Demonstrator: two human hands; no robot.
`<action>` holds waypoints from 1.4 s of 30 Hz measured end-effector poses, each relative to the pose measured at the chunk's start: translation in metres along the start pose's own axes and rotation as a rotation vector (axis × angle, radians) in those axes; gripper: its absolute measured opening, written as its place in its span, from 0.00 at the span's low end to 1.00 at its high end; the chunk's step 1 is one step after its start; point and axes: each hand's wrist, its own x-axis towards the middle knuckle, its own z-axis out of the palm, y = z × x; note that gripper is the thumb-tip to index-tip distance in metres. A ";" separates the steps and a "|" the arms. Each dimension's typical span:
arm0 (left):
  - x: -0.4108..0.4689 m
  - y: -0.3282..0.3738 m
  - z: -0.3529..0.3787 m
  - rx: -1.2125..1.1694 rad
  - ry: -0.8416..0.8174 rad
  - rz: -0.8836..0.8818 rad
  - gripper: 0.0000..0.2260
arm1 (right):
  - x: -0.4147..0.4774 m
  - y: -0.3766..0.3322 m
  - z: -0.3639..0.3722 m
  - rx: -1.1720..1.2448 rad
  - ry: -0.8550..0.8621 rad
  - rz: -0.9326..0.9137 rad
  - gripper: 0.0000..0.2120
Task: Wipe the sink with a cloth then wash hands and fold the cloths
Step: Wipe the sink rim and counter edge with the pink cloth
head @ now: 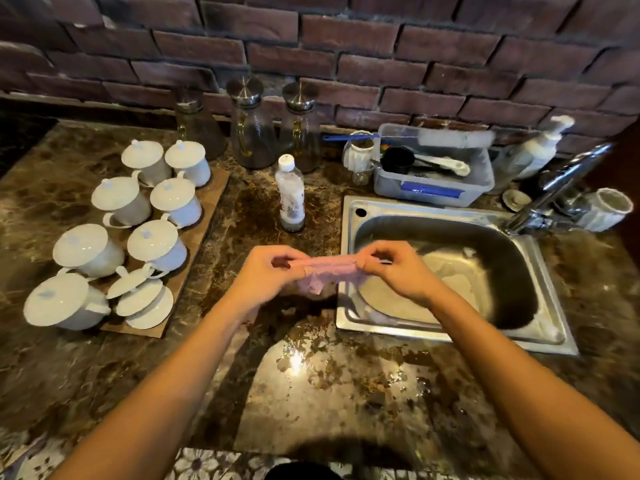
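Holds a small pink cloth (329,275) stretched in the air, top edge taut, lower part sagging in soft folds. Pinches the left corner between thumb and fingertips of the left hand (273,268), and the right corner the same way with the right hand (394,271), fingers curled, not spread. Hangs over the marble countertop (329,393), just at the near left rim of the steel sink (450,336), touching neither as far as can be seen.

Looks light, thin and limp, probably damp, so likely to droop and cling rather than keep a crease. Calls for a hold at the two top corners, as now, then at the folded edge, with the countertop as support for pressing flat. Seems to be at the folding stage. Shows a pale patch in the basin, second cloth or glare, cannot tell which.

Leaves well apart on the left the lidded white cups (156,233) on a wooden board (214,188), fragile and best avoided, and a plastic bottle (291,195) farther back.
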 end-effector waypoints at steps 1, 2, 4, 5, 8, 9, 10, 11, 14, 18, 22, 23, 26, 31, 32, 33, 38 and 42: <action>0.000 0.016 0.002 -0.036 -0.006 0.034 0.08 | -0.007 -0.010 -0.012 0.081 -0.007 -0.004 0.05; 0.000 0.033 0.005 -0.069 -0.009 0.062 0.08 | -0.014 -0.021 -0.023 0.182 -0.015 -0.007 0.05; -0.002 0.061 0.015 -0.179 -0.026 0.090 0.07 | -0.026 -0.036 -0.041 0.445 -0.045 0.002 0.06; -0.004 0.075 0.022 -0.250 -0.055 0.089 0.06 | -0.032 -0.041 -0.048 0.584 -0.073 0.013 0.05; -0.006 0.107 0.043 -0.369 -0.113 0.086 0.07 | -0.043 -0.052 -0.067 0.925 -0.114 0.026 0.13; -0.006 0.116 0.050 -0.382 -0.097 0.095 0.08 | -0.047 -0.055 -0.074 0.982 -0.105 0.011 0.13; -0.006 0.123 0.056 -0.392 -0.077 0.106 0.08 | -0.050 -0.055 -0.079 1.012 -0.109 -0.001 0.11; -0.005 0.127 0.062 -0.397 -0.059 0.111 0.08 | -0.052 -0.055 -0.085 1.040 -0.124 -0.002 0.09; -0.003 0.129 0.082 -0.391 -0.036 0.085 0.08 | -0.056 -0.045 -0.095 1.123 -0.160 0.052 0.06; 0.001 0.115 0.112 -0.376 0.088 0.049 0.07 | -0.057 -0.023 -0.102 1.123 -0.159 0.195 0.17; 0.008 0.091 0.140 -0.325 0.230 0.018 0.06 | -0.052 0.008 -0.103 1.111 -0.210 0.293 0.17; 0.010 0.086 0.146 -0.311 0.253 0.006 0.06 | -0.051 0.015 -0.101 1.073 -0.221 0.303 0.17; 0.013 0.066 0.161 -0.264 0.325 -0.048 0.06 | -0.037 0.050 -0.091 0.893 -0.251 0.308 0.17; 0.015 0.011 0.168 -0.087 0.400 -0.182 0.13 | -0.012 0.092 -0.070 0.787 -0.268 0.409 0.13; 0.013 -0.003 0.166 -0.010 0.413 -0.210 0.15 | -0.007 0.097 -0.066 0.762 -0.264 0.417 0.13; 0.008 -0.016 0.164 0.099 0.419 -0.224 0.16 | -0.001 0.101 -0.063 0.738 -0.250 0.419 0.13; -0.027 -0.077 0.168 0.770 0.301 -0.262 0.30 | 0.031 0.116 -0.050 0.529 -0.195 0.366 0.17; -0.048 -0.117 0.192 1.014 0.181 -0.372 0.35 | 0.042 0.124 -0.029 0.300 -0.197 0.176 0.19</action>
